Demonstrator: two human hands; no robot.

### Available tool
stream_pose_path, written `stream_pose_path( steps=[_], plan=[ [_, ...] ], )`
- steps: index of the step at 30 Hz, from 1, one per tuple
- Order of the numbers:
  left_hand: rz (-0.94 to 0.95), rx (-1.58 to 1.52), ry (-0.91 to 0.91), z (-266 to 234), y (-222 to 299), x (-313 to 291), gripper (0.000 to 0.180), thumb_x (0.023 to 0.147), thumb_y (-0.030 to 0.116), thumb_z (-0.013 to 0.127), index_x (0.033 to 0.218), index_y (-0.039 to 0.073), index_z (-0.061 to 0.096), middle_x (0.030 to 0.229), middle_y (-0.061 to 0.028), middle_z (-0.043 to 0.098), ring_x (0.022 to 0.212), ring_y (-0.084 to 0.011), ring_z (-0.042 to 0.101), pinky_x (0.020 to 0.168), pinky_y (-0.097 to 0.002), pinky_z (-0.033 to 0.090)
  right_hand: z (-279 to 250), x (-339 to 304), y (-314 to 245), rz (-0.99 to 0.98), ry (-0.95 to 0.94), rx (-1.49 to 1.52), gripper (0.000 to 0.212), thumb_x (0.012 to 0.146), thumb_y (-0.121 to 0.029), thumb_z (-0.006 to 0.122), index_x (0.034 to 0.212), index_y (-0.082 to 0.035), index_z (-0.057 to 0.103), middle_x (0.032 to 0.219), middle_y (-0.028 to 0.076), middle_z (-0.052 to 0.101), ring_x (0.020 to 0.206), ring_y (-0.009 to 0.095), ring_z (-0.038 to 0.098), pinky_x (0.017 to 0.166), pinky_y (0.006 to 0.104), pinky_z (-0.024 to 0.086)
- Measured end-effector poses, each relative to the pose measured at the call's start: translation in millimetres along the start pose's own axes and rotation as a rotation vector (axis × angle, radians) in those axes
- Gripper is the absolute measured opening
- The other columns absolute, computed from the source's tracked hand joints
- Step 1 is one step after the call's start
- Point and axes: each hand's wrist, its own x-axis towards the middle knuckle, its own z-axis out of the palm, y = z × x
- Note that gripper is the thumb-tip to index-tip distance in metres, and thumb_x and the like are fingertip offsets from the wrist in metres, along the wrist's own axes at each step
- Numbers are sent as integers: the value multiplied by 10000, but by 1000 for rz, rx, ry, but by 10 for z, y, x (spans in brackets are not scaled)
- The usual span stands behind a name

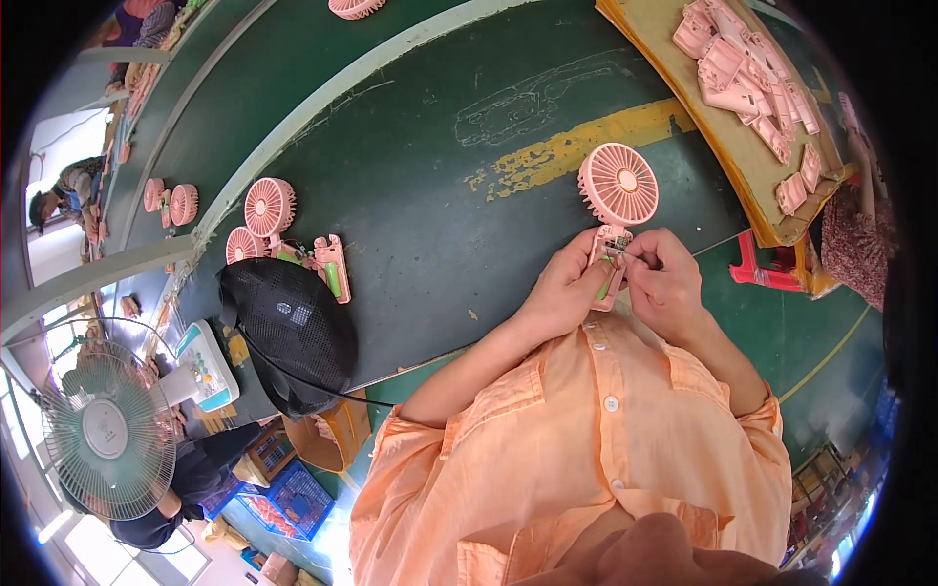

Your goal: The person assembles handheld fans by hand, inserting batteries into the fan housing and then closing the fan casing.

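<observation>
A pink handheld fan (618, 186) is held upright in front of my chest, its round grille pointing away from me. My left hand (570, 280) grips its opened handle, where a green battery (607, 283) and a small circuit board show. At the right side of the handle, my right hand (664, 272) is closed in a pinch near the board. What its fingertips hold is too small to make out. On the table to the left lie more pink fans (270, 207), and beside them an opened pink handle (332, 269) with a green battery in it.
A black mesh bag (293, 327) lies on the green table (420, 186) at the left. A cardboard box (674, 107) of pink shell parts (743, 78) stands at the right. A standing fan (106, 430) and blue crates (293, 498) are at the lower left. Other people work beyond.
</observation>
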Motion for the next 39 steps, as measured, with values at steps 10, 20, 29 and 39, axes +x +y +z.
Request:
stream_pose_path(
  steps=[10,20,29,39],
  plan=[
    [-40,65,-4,-37,-24,1,264,958,26,388,1205,24,481,909,-17,550,800,-58,511,673,-205,454,27,-13,23,25,-25,-3,92,736,82,639,705,26,573,786,67,534,572,152,499,477,287,410],
    [-49,20,-14,-115,-90,19,260,962,11,400,1208,13,484,1014,-22,571,893,-70,539,801,-246,464,123,5,181,-20,-72,63,103,726,111,608,678,28,573,795,99,554,596,180,517,486,289,418],
    [-127,-264,10,-138,-96,96,229,1000,123,422,1168,0,518,955,-40,621,815,-101,620,714,-244,526,72,15,132,46,-129,67,112,752,99,606,658,59,558,842,113,574,678,215,579,537,309,491],
    [-90,131,127,-57,-106,97,220,1008,134,415,1092,0,568,934,-28,637,789,-63,593,701,-218,502,71,43,84,-14,8,75,139,781,107,617,662,52,568,945,105,614,744,199,594,568,272,514]
  ],
)
